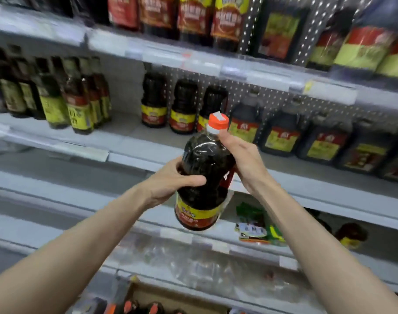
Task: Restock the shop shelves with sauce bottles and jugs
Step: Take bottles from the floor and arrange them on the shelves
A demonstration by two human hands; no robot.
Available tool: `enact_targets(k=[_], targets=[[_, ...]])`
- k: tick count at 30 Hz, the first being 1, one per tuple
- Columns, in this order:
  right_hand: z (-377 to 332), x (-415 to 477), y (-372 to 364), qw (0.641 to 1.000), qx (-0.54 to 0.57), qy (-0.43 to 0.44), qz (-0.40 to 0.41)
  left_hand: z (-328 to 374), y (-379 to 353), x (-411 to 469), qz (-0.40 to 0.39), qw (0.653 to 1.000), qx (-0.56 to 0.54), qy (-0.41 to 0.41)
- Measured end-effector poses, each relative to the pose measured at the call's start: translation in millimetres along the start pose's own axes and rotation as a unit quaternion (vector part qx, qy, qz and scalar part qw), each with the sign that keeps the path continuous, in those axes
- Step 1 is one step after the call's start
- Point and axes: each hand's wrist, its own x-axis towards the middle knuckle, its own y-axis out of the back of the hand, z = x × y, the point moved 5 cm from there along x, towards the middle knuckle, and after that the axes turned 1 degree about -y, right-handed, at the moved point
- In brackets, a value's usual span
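Both forearms reach up and forward from the lower corners of the view and meet on one sauce bottle [202, 177].

Left grip [171, 180]: wrist bent slightly inward, fingers curled round the bottle's waist from the left, thumb laid across the front of the dark body just above the yellow and red label.

Right grip [243, 159]: set higher, palm against the bottle's right shoulder, thumb extended up along the neck with its tip just under the orange cap [217, 122]. Its fingers pass behind the bottle and I cannot see them, though the hand clasps the shoulder.

The sauce bottle is off every surface, held in front of the front edge of the middle shelf [134, 152], its cap tilted a little to the right.

On that shelf, toward its back edge, stand three matching bottles [182, 107], directly behind the held one. Dark jugs [281, 134] fill the shelf's right end and slim bottles [55, 98] stand near its left end. A green packet [252, 223] lies on the shelf below, right of the held bottle.

The picture is blurred and the label text is not legible.
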Motion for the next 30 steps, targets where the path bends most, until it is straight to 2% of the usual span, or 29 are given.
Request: enact_targets(k=[3, 6, 14, 24, 30], targets=[[-34.1, 13.7, -10.8, 0.999, -0.015, 0.038, -0.025, 36.4, 18.6, 1.1, 0.039, 0.999, 0.021, -0.023], [-49.6, 30.1, -25.2, 0.997, -0.031, 0.037, -0.057, 56.8, 41.6, 2.0, 0.077, 0.995, 0.045, -0.033], [-50.3, 85.4, -91.4, 0.995, -0.039, 0.036, -0.089, 65.6, 120.4, 18.4, 0.114, 0.992, 0.04, -0.048], [-14.5, 190.7, -173.7, 0.999, 0.017, 0.041, 0.023, 48.8, 252.8, 85.5, 0.054, 0.997, 0.056, -0.026], [-1.1, 249.5, -196.9, 0.997, 0.03, 0.046, 0.062, 34.8, 302.2, 137.6, 0.04, 0.998, 0.042, -0.022]])
